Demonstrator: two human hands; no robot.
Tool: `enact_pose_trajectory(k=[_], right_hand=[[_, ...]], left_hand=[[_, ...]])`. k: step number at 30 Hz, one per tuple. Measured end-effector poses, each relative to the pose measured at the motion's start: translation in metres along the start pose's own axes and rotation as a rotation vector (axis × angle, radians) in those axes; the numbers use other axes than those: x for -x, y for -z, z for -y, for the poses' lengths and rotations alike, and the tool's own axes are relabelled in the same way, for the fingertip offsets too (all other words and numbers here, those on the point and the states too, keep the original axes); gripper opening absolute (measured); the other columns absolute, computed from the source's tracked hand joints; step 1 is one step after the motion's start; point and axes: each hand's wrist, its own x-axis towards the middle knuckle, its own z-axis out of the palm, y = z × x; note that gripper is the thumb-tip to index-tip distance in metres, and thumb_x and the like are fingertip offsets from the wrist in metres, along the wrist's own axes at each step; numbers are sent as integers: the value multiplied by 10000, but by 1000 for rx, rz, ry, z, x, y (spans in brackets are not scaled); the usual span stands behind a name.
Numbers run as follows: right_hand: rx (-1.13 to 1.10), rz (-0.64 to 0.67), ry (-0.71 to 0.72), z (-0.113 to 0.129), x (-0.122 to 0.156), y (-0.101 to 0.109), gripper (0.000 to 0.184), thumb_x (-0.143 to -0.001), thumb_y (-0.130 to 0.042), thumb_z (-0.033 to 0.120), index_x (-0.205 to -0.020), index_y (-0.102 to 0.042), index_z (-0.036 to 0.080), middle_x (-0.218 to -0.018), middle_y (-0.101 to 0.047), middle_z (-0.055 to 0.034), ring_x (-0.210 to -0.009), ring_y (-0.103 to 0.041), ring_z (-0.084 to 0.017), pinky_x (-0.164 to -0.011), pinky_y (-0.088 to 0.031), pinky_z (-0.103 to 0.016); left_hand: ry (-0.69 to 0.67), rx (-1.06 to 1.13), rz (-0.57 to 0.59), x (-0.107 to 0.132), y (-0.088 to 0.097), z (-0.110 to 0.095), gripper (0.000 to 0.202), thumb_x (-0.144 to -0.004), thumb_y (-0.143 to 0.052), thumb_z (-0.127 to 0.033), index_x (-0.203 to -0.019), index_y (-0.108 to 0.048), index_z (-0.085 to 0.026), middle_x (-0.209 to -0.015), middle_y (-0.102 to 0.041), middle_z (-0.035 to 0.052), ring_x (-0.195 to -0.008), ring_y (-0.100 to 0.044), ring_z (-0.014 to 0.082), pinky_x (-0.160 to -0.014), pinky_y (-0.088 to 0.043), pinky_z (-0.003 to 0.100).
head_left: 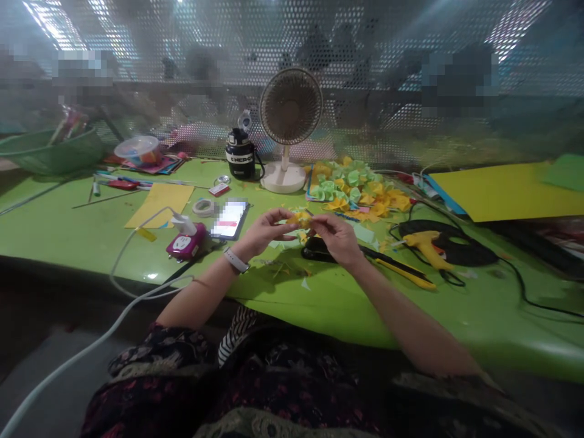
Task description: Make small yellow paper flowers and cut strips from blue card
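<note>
My left hand and my right hand pinch a small piece of folded yellow paper between their fingertips, above the green table. A white-strapped watch sits on my left wrist. Beyond my right hand lies a heap of yellow and green paper flowers. A yellow hot glue gun rests to the right, and a black and yellow tool lies just below my right hand. Left of my left hand are a lit, blurred phone and a roll of tape.
A pink power socket trails white cables over the table edge. Behind stand a desk fan and a black flask. A yellow card sheet lies at right, a green basket at far left, with perforated metal mesh behind. Paper scraps litter the table.
</note>
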Motion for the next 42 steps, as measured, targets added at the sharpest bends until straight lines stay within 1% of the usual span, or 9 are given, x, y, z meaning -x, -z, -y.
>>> enact_pose_trajectory(k=[3,5,7,10,13,18,23,30,42], right_hand=[[84,-8,7,0,1,0,300,-894,-656,538,-954,-685,245,-851,-697,-19,-690,-670,-170,-665,-611,-349],[203,-55,69,0,2,1,252,-919,-639,472,-1004,-657,236,-929,-696,-48,-743,-682,-183,-690,-611,-360],[351,-115,215,2,3,1,213,-918,-641,401,-1043,-630,228,-1059,-684,-96,-896,-694,-223,-777,-610,-399],[560,-148,467,6,5,0,190,-904,-642,332,-1058,-608,225,-1205,-643,-145,-1149,-634,-288,-953,-559,-484],[692,-138,568,6,7,-1,190,-900,-640,313,-1063,-598,227,-1270,-618,-158,-1208,-602,-308,-1014,-516,-520],[711,-118,478,5,9,-1,161,-898,-622,317,-1035,-605,234,-1339,-590,-156,-1253,-565,-329,-1060,-469,-545],[701,-92,435,4,8,0,130,-894,-602,312,-999,-611,236,-1355,-582,-152,-1268,-553,-334,-1073,-454,-545],[728,-122,484,1,8,-1,84,-905,-592,283,-967,-607,229,-1311,-599,-164,-1231,-589,-311,-1015,-511,-504],[742,-150,433,1,8,-3,83,-916,-589,299,-930,-635,232,-1337,-601,-144,-1222,-585,-319,-1040,-479,-523]], left_hand=[[-29,-32,-53,0,-2,1,435,-580,-935,-397,-814,-674,-138,-871,-713,0,-781,-712,131,-743,-642,305],[-78,-82,-105,-1,-2,4,444,-584,-929,-419,-811,-680,-130,-843,-718,10,-761,-714,131,-735,-638,295],[-133,-129,-149,-3,-2,7,462,-575,-927,-443,-802,-678,-128,-826,-723,18,-739,-712,130,-716,-634,284],[-214,-180,-172,-5,-1,13,469,-573,-919,-471,-772,-668,-128,-900,-733,41,-752,-712,135,-698,-634,283],[-305,-287,-160,-5,0,16,425,-645,-881,-480,-767,-675,-129,-979,-730,67,-787,-710,145,-706,-635,296],[-533,-541,-190,-4,1,22,335,-759,-815,-453,-785,-700,-140,-971,-730,110,-929,-706,192,-722,-629,292],[-683,-648,-219,-5,-1,27,293,-836,-752,-429,-802,-701,-143,-1021,-729,117,-853,-722,161,-650,-631,254],[-785,-755,-201,-3,-4,28,209,-891,-705,-344,-835,-712,-143,-1043,-737,123,-814,-738,160,-625,-643,259],[-847,-821,-175,-2,-6,30,163,-913,-680,-292,-850,-708,-145,-1025,-736,105,-852,-741,141,-654,-647,216]])
